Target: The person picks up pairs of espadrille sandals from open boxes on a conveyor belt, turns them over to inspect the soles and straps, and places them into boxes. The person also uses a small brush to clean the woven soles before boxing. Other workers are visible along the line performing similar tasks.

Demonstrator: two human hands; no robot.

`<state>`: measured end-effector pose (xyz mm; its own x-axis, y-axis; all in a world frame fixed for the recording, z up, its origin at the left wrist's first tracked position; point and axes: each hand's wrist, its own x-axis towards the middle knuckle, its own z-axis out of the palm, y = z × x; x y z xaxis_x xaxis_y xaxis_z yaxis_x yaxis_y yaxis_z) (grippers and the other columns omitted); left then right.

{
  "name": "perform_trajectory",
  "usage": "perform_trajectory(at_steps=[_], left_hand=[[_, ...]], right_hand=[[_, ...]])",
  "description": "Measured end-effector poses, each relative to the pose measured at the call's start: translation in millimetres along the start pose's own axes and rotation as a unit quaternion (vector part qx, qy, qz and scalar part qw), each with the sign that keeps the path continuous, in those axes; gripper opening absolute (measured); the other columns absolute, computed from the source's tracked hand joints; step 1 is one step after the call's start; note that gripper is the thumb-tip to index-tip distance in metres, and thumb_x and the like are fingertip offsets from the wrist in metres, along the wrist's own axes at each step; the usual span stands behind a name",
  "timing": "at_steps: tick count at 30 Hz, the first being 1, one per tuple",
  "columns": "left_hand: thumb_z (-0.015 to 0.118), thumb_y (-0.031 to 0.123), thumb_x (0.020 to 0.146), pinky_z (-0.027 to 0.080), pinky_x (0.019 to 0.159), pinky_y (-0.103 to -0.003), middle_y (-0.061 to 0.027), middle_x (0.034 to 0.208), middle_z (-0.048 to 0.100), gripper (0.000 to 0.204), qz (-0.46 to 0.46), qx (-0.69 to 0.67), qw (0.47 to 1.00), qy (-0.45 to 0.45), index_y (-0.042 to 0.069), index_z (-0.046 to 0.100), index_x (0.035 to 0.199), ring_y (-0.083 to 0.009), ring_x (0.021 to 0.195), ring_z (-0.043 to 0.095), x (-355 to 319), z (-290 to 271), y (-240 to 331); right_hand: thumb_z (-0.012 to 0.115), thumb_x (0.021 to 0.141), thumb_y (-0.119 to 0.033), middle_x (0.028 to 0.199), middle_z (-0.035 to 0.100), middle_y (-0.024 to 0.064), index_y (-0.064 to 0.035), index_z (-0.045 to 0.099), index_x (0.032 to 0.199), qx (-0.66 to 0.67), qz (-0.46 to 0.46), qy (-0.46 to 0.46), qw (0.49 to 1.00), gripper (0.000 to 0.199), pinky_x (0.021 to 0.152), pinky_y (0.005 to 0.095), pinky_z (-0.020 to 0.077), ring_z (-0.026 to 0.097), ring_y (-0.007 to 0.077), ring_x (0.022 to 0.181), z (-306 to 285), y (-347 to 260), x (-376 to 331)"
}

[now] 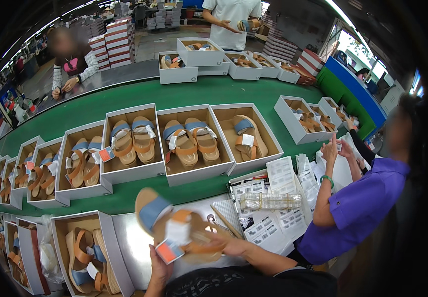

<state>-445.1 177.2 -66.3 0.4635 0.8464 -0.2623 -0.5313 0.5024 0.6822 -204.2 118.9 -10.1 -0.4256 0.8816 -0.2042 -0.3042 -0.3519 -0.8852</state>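
My right hand [229,244] grips a wedge sandal [150,213] by its heel end, above the metal table. The sandal has a blue toe strap, tan ankle straps and white paper wrapped round a strap. My left hand [160,266] pinches the orange-and-white hang tag [169,251] attached to it. Beyond them, a white shoe box [268,123] contains a single matching sandal [247,139]. Left of that box, another open box [167,174] holds a pair. At the lower left, a box [120,257] has a pair lying on their sides.
A green conveyor belt [184,99] carries several open boxes. Label sheets [280,173] and a bundled stack of labels [271,201] lie to the right, beside a person in a purple shirt [357,208]. Across the belt, a person in white [224,29] handles a sandal; another [73,64] sits at left.
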Motion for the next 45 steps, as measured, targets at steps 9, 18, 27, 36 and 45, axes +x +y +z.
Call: perform_trajectory(at_steps=[9,18,27,36,45], left_hand=[[0.082,0.033,0.078,0.053,0.088,-0.037,-0.0132,0.121,0.061,0.084,0.176,0.266,0.947,-0.034,0.003,0.038,0.144,-0.0259,0.101,0.064,12,25,58],[0.088,0.038,0.063,0.051,0.078,-0.037,-0.0131,0.112,0.066,0.084,0.445,0.725,0.512,-0.117,0.006,0.055,0.134,-0.0281,0.087,0.063,8,99,108],[0.076,0.021,0.079,0.048,0.093,-0.042,-0.0173,0.116,0.065,0.051,0.264,0.679,0.685,-0.024,0.002,0.062,0.123,-0.0352,0.107,0.060,0,-5,30],[0.078,0.027,0.078,0.042,0.098,-0.049,-0.0227,0.126,0.058,0.050,0.289,0.698,0.655,-0.031,0.002,0.064,0.120,-0.0413,0.116,0.053,-14,-48,-4],[0.077,0.028,0.079,0.041,0.100,-0.048,-0.0220,0.129,0.056,0.050,0.277,0.686,0.672,-0.030,0.002,0.064,0.120,-0.0417,0.119,0.051,-17,-51,0]], right_hand=[[0.052,0.102,-0.033,0.106,0.065,0.0130,-0.0023,0.044,0.144,-0.289,-0.068,0.174,0.939,0.053,0.081,0.0303,0.0517,0.062,0.0167,0.096,-20,-120,7],[0.064,0.096,-0.028,0.110,0.064,0.0077,-0.0035,0.055,0.131,-0.248,-0.060,0.241,0.936,0.044,0.079,0.0262,0.0519,0.060,0.0116,0.094,-9,-135,2],[0.061,0.097,-0.029,0.109,0.064,0.0086,-0.0004,0.056,0.127,-0.277,-0.362,0.549,0.701,0.041,0.072,0.0238,0.0526,0.061,0.0109,0.093,-89,-211,-47],[0.063,0.094,-0.034,0.127,0.055,0.0196,-0.0029,0.042,0.139,-0.197,-0.292,0.650,0.673,0.058,0.071,0.0322,0.0606,0.060,0.0264,0.108,-217,-146,62],[0.071,0.083,-0.027,0.111,0.064,0.0238,-0.0071,0.055,0.119,-0.567,-0.009,0.541,0.621,0.044,0.091,0.0465,0.0475,0.060,0.0414,0.107,-243,-127,30]])
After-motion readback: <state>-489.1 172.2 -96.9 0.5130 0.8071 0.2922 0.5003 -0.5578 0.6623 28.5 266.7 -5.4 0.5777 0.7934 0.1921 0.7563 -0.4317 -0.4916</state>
